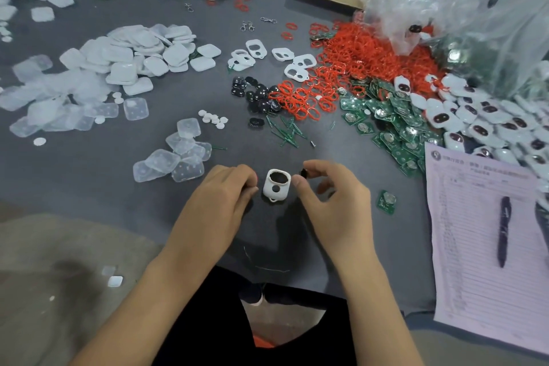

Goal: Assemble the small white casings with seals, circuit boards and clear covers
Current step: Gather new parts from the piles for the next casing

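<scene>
The right hand [329,196] pinches a small black piece [304,172] between thumb and forefinger, beside the white casing [276,186]. The left hand [221,193] has curled fingers; whether it holds anything cannot be told.

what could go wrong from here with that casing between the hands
1. The white casing lies loose on the table between the hands, seemingly ungripped, so a nudge from the left hand could shift it.
2. The right hand pinches a small dark part at its fingertips; it could slip before seating.
3. The lone circuit board beside the right hand might get swept away.
</scene>
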`<state>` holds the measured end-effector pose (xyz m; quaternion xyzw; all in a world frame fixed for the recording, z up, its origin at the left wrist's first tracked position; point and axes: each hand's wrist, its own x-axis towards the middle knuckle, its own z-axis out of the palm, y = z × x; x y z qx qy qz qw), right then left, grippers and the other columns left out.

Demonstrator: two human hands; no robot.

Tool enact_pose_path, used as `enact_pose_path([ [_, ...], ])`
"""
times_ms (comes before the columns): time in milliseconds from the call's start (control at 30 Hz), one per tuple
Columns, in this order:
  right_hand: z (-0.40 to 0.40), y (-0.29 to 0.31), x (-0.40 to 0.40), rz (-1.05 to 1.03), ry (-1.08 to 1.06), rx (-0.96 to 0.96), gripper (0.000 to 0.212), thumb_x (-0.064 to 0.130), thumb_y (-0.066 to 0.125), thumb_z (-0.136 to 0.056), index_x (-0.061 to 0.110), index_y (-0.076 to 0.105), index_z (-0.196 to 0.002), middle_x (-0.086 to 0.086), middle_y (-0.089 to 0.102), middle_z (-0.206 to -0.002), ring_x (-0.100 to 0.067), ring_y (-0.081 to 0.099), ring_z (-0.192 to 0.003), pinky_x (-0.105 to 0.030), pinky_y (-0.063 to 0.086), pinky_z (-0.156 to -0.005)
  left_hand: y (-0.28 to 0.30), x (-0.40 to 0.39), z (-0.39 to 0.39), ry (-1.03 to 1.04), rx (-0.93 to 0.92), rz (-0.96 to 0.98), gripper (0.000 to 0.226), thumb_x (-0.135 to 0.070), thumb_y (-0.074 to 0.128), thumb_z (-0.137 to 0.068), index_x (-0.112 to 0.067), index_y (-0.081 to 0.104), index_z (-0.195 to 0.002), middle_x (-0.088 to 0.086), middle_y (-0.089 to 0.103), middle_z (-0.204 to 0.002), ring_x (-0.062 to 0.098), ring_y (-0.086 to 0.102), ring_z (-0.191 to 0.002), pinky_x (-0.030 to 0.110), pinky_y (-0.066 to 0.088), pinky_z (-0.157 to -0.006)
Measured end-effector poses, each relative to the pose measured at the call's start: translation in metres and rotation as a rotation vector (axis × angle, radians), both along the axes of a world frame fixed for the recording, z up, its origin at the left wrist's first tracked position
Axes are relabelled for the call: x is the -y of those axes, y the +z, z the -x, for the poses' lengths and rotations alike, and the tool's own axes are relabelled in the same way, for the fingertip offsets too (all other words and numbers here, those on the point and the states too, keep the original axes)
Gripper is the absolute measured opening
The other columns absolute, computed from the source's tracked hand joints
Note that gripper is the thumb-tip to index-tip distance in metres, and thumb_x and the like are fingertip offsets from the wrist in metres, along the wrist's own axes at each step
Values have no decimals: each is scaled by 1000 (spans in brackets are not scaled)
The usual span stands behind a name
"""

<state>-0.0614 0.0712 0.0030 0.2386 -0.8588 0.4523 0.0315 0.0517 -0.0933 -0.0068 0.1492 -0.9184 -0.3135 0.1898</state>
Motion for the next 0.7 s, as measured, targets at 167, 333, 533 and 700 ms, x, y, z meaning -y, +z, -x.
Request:
enact_pose_path([
  [167, -11, -2, -1, 3, 38, -4, 19, 17, 83, -87, 18, 76, -105, 7, 68, -96, -3, 65, -80, -9, 47, -73, -2, 4, -3, -8, -1, 11, 6, -16, 64, -100, -14, 59, -99, 0, 60, -93, 21, 56, -91, 36, 43, -79],
  [333, -18, -3, 5, 17, 148, -81, 23, -1, 79, -85, 11, 76, -104, -2, 63, -98, 1, 60, -82, -4, 42, -77, -7, 3, 1, 92, -73, -43, 7, -15, 62, -102, -12, 57, -97, 0, 58, -93, 21, 51, -87, 35, 41, -75],
  [533, -26, -15, 7, 53, 116, -143, 31, -3, 81, -83, 8, 75, -111, -2, 64, -100, 0, 58, -83, -8, 45, -79, -15, 9, -2, 120, -44, -8, 9, -11, 70, -96, -14, 62, -94, -4, 61, -92, 20, 50, -90, 32, 40, -76],
  [700, -25, -17, 4, 84, 82, -133, 32, -1, 81, -84, 11, 74, -113, -1, 65, -102, 7, 59, -89, -5, 43, -81, -15, 5, 4, 64, -68, 65, 13, -13, 75, -93, -16, 62, -95, -9, 60, -93, 18, 51, -89, 33, 42, -74],
])
